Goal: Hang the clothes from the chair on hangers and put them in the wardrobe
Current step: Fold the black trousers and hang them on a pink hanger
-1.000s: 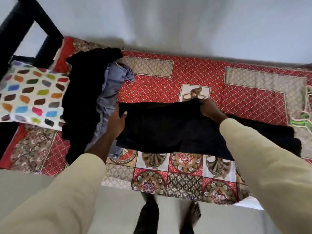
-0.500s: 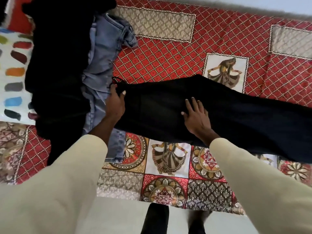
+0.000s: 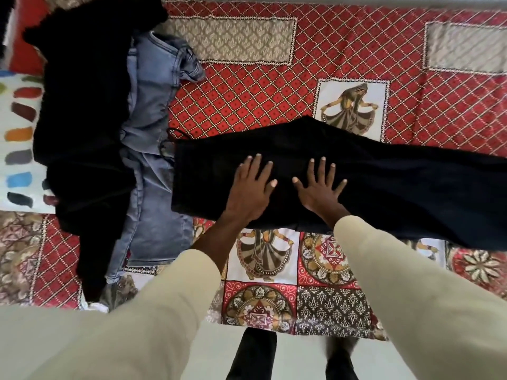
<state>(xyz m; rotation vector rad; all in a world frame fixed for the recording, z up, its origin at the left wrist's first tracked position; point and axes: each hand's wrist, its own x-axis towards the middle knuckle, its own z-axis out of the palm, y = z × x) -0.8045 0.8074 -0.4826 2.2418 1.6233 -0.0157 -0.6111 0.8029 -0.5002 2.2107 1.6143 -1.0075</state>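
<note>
A pair of black trousers (image 3: 370, 176) lies flat across the bed, its waistband to the left and its legs running off the right edge. My left hand (image 3: 251, 186) and my right hand (image 3: 318, 187) rest side by side on the upper part of the trousers, palms down and fingers spread straight. To the left, blue jeans (image 3: 153, 119) lie lengthwise, partly under a black garment (image 3: 82, 105) piled over them. No hanger, chair or wardrobe is in view.
The bed has a red patterned bedspread (image 3: 274, 86) with dancer motifs. A white pillow (image 3: 19, 149) with coloured spots lies at the left edge. The bed's near edge runs along the bottom, with my feet on the pale floor (image 3: 296, 357) below it.
The trousers, held up by the waistband a second ago, now lie flat on the bed. My left hand let go of the waistband and moved right; both hands now press flat on the cloth.
</note>
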